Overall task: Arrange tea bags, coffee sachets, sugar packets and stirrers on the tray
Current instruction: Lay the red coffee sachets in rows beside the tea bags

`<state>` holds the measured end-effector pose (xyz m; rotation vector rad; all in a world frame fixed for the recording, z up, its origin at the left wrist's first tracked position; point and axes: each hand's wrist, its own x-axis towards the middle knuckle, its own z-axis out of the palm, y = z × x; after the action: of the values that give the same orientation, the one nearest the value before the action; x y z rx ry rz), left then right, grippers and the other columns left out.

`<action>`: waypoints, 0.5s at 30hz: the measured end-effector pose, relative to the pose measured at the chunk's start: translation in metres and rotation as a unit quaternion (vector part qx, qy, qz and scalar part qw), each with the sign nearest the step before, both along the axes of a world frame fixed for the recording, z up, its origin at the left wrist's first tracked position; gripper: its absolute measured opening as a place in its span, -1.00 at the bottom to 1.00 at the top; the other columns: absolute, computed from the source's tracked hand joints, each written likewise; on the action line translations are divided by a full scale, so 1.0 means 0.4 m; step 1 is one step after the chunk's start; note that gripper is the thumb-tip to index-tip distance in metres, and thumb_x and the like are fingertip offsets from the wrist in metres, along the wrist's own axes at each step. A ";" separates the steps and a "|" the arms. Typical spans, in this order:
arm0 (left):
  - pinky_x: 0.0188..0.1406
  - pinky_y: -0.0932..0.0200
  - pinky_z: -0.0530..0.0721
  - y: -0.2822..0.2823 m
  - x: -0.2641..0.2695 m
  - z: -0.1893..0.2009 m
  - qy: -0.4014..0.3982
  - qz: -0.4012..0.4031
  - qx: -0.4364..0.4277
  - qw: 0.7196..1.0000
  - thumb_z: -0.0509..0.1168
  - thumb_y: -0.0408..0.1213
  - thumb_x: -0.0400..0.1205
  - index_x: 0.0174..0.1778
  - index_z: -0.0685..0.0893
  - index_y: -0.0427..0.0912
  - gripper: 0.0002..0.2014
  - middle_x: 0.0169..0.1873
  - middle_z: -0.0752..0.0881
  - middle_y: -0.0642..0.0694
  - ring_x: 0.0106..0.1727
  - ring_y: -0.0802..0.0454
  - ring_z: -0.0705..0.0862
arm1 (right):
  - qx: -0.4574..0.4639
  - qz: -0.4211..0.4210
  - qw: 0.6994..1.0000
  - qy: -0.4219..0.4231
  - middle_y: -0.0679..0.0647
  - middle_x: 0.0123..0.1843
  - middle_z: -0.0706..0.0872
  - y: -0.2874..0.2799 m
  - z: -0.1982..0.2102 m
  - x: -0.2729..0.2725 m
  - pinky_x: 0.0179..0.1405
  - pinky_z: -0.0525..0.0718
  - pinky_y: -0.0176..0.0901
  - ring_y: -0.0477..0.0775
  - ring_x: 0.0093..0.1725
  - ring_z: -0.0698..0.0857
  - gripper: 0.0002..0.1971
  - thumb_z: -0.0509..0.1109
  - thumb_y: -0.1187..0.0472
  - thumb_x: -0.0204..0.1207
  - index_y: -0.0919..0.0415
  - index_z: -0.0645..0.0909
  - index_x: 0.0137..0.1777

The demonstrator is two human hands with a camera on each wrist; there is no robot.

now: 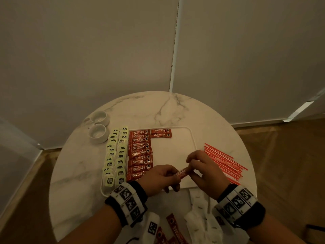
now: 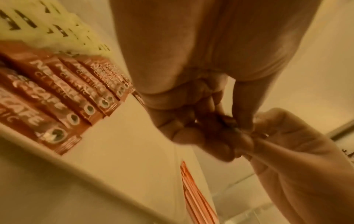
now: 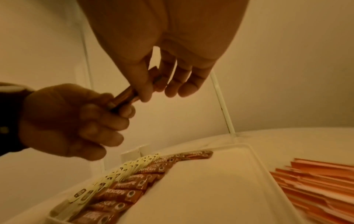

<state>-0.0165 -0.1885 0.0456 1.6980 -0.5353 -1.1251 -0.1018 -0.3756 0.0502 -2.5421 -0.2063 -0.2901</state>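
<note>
Both hands hold one red coffee sachet (image 1: 182, 172) between them, just above the near part of the white tray (image 1: 175, 150). My left hand (image 1: 163, 177) grips its left end in curled fingers. The thumb and fingers of my right hand (image 1: 202, 170) pinch its right end; the right wrist view shows the same held sachet (image 3: 124, 97). On the tray, yellow-green tea bags (image 1: 117, 155) lie in two columns at the left. Beside them runs a column of coffee sachets (image 1: 140, 152), with two more sachets (image 1: 161, 133) at the top. Red-and-white stirrers (image 1: 225, 162) lie on the table right of the tray.
The round marble table (image 1: 158, 110) stands against a pale wall. Two white cups (image 1: 97, 132) sit at the back left. White sugar packets (image 1: 198, 217) and loose coffee sachets (image 1: 173, 226) lie near the front edge between my wrists. Brown floor surrounds the table.
</note>
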 end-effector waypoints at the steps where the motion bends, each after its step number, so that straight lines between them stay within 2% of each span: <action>1: -0.27 0.28 0.64 0.004 0.006 0.007 -0.020 0.020 -0.005 1.000 0.32 -0.27 0.64 0.07 0.66 -0.21 -0.85 -0.26 0.79 -0.04 -0.23 0.16 0.75 | 0.031 -0.009 0.999 0.007 -0.11 0.06 0.60 0.006 0.004 0.005 -0.12 0.60 -0.35 -0.14 -0.03 0.59 -0.78 0.51 0.35 0.38 0.04 0.59 -0.12; 3: -0.28 0.36 0.60 0.010 0.023 0.013 -0.101 0.044 0.011 0.994 0.34 -0.28 0.62 0.00 0.69 -0.12 -0.92 -0.31 0.80 0.00 -0.28 0.22 0.74 | 0.137 -0.047 0.987 0.069 -0.14 0.05 0.64 0.008 0.003 0.017 -0.14 0.65 -0.25 -0.14 -0.02 0.62 -0.73 0.45 0.38 0.42 0.00 0.57 -0.02; 4: -0.25 0.39 0.59 0.013 0.031 0.014 -0.130 0.048 0.019 0.990 0.36 -0.28 0.61 -0.02 0.70 -0.10 -0.93 -0.31 0.80 0.00 -0.26 0.22 0.76 | 0.201 -0.065 0.971 0.112 -0.11 0.01 0.67 0.011 0.004 0.023 -0.13 0.68 -0.18 -0.12 -0.03 0.65 -0.73 0.43 0.38 0.44 0.01 0.56 0.01; 6: -0.24 0.42 0.60 0.016 0.048 0.015 -0.153 0.055 0.028 0.986 0.39 -0.29 0.58 -0.04 0.70 -0.08 -0.92 -0.29 0.81 -0.02 -0.24 0.20 0.78 | 0.287 -0.091 0.940 0.159 0.00 -0.11 0.72 0.018 -0.002 0.036 -0.18 0.71 -0.09 -0.03 -0.13 0.72 -0.78 0.44 0.36 0.49 0.05 0.56 0.01; 9: -0.28 0.41 0.60 0.024 0.071 0.021 -0.158 0.082 0.029 0.984 0.41 -0.27 0.57 -0.08 0.70 -0.10 -0.94 -0.31 0.81 -0.03 -0.27 0.22 0.77 | 0.322 -0.128 0.921 0.179 0.05 -0.23 0.75 0.029 -0.022 0.062 -0.28 0.68 -0.16 0.00 -0.29 0.75 -0.83 0.44 0.38 0.50 0.12 0.56 -0.06; 12: -0.17 0.18 0.68 0.029 0.099 0.018 -0.156 0.132 0.018 0.979 0.37 -0.25 0.60 -0.13 0.73 -0.13 -0.94 -0.33 0.81 -0.03 -0.30 0.17 0.74 | 0.360 -0.151 0.902 0.185 0.08 -0.27 0.76 0.025 -0.048 0.093 -0.31 0.67 -0.14 0.01 -0.33 0.73 -0.85 0.43 0.42 0.49 0.18 0.57 -0.09; 15: -0.03 0.09 0.72 0.019 0.123 -0.007 -0.157 0.176 0.048 0.971 0.32 -0.26 0.63 -0.13 0.73 -0.13 -0.91 -0.35 0.81 -0.02 -0.28 0.17 0.75 | 0.382 -0.162 0.888 0.197 0.06 -0.30 0.76 0.017 -0.069 0.137 -0.34 0.64 -0.22 -0.03 -0.34 0.71 -0.85 0.43 0.46 0.48 0.20 0.59 -0.10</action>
<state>0.0325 -0.1810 0.0428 1.9782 -0.3551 -0.6400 -0.0469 -0.3689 0.0225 -1.7743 0.4217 0.0364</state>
